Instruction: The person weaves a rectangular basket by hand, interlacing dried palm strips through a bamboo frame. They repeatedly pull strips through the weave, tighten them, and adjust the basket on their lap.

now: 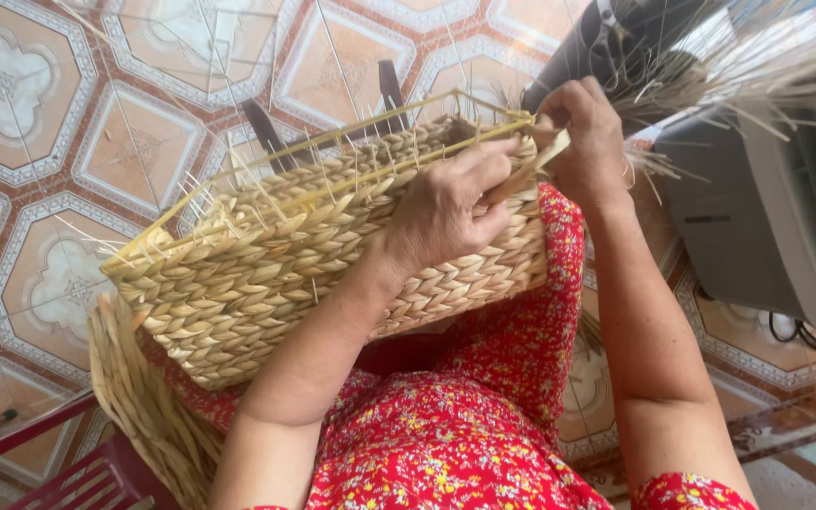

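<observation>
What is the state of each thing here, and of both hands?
Woven basket: unfinished, tilted on the lap, loose straw ends sticking up at the rim.
Yellow frame: bare along the top, not yet covered.
Left hand: pressed on the basket wall, fingers curled.
Right hand: grip closed on a straw strand at the corner.
Fan: cannot tell whether it runs.

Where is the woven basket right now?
In the head view, the woven basket lies tilted on the person's lap, centre-left, above the patterned floor tiles; the left hand presses its side, the right hand grips its rim corner.
</observation>
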